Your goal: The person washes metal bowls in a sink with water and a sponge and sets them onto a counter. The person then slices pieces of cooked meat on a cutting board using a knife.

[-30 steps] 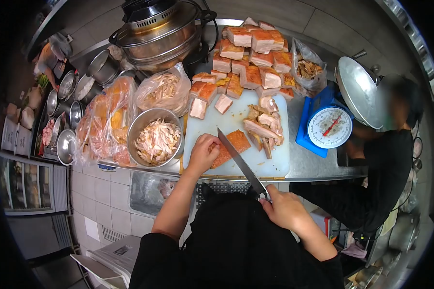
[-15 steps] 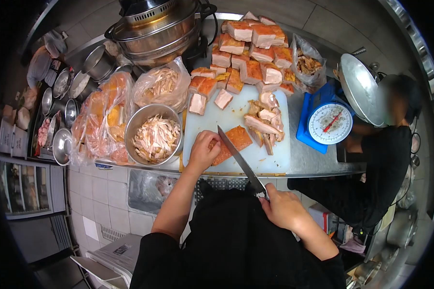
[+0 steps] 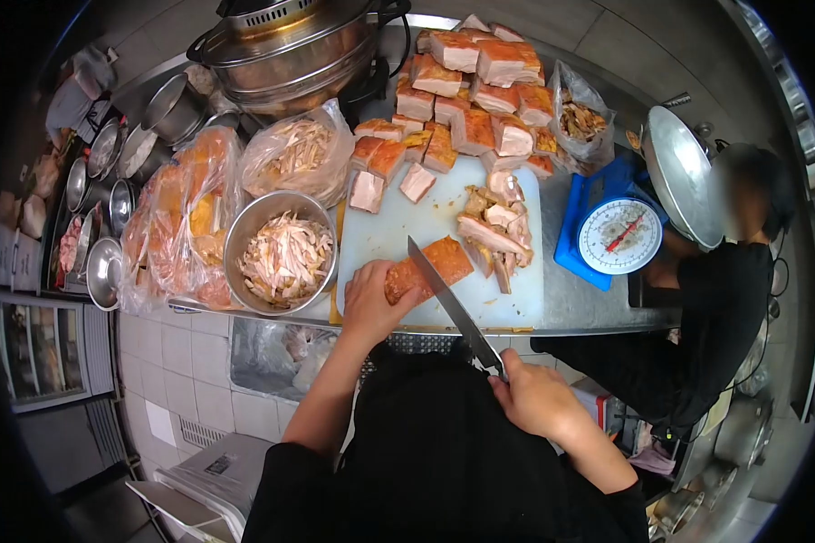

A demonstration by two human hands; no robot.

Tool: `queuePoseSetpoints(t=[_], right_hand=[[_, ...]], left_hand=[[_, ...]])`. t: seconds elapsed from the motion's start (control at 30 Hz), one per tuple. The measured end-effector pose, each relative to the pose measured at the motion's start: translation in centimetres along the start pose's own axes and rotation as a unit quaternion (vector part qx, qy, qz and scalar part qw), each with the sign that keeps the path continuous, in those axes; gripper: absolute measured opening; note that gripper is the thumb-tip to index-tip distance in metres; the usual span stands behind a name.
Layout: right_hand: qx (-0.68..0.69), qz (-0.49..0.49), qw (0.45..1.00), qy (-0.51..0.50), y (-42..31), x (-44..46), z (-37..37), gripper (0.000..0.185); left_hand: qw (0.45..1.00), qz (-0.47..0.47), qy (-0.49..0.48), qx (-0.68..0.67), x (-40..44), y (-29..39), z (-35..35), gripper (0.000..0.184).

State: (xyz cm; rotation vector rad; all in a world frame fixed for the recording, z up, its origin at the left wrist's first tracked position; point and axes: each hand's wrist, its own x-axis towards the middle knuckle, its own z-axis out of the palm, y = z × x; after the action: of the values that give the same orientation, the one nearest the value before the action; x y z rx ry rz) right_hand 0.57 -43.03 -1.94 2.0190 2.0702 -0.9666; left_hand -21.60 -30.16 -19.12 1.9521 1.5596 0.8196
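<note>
A reddish-brown slab of roast pork (image 3: pixel 455 257) lies skin side up on the white cutting board (image 3: pixel 403 233). My left hand (image 3: pixel 371 303) grips its left end, with the thumb along the near edge. In my right hand (image 3: pixel 532 391) is the handle of a long knife (image 3: pixel 462 319), its blade slanting across the slab. Whether the edge has entered the meat, I cannot tell. Cut pork strips (image 3: pixel 498 231) are heaped just beyond the slab's right end. Two small pork cubes (image 3: pixel 417 183) sit at the board's far left.
Many pork blocks (image 3: pixel 455 52) are piled behind the board. To the left stand a pot of shredded meat (image 3: pixel 229 237) and plastic bags (image 3: pixel 210 172) of food. A blue scale (image 3: pixel 566 237) is at the right, near a person in black (image 3: pixel 729 299). A large steamer (image 3: pixel 290 59) stands behind.
My left hand has shifted left and its fingers have spread from a bunched hold on top to a grip around the slab's end. The knife has barely moved.
</note>
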Motion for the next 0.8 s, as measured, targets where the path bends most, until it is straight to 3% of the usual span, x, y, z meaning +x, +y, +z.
queuePoseSetpoints(t=[0.07, 0.27, 0.33, 0.37, 0.53, 0.63, 0.8], right_hand=[[0.007, 0.002, 1.000, -0.006, 0.2, -0.2, 0.0, 0.024], [0.054, 0.013, 0.998, 0.018, 1.9, -1.7, -1.0, 0.025], [0.054, 0.010, 0.997, 0.053, 2.4, -1.8, -1.2, 0.026], [0.056, 0.009, 0.995, 0.088, 2.7, -1.9, -1.3, 0.027], [0.064, -0.007, 0.990, 0.125, 3.8, -1.1, -0.5, 0.027], [0.047, -0.017, 0.990, 0.128, 3.8, -0.6, -0.2, 0.027], [0.035, -0.017, 0.993, 0.108, 3.9, -0.1, -0.1, 0.026]], left_hand=[[0.999, 0.017, -0.035, 0.033, -0.2, 0.2, -0.5, 0.065], [0.994, 0.017, -0.112, -0.006, -0.3, 1.4, -0.8, 0.058], [0.991, 0.078, -0.113, -0.005, -1.3, 1.8, 0.4, 0.055], [0.990, 0.129, -0.058, 0.000, -1.6, 1.8, 1.5, 0.053], [0.987, 0.152, 0.031, 0.028, 1.6, 1.5, 3.7, 0.049], [0.988, 0.143, -0.054, -0.006, 2.9, 0.4, 2.2, 0.049], [0.980, 0.145, -0.091, -0.099, 5.0, 0.1, -0.9, 0.056]])
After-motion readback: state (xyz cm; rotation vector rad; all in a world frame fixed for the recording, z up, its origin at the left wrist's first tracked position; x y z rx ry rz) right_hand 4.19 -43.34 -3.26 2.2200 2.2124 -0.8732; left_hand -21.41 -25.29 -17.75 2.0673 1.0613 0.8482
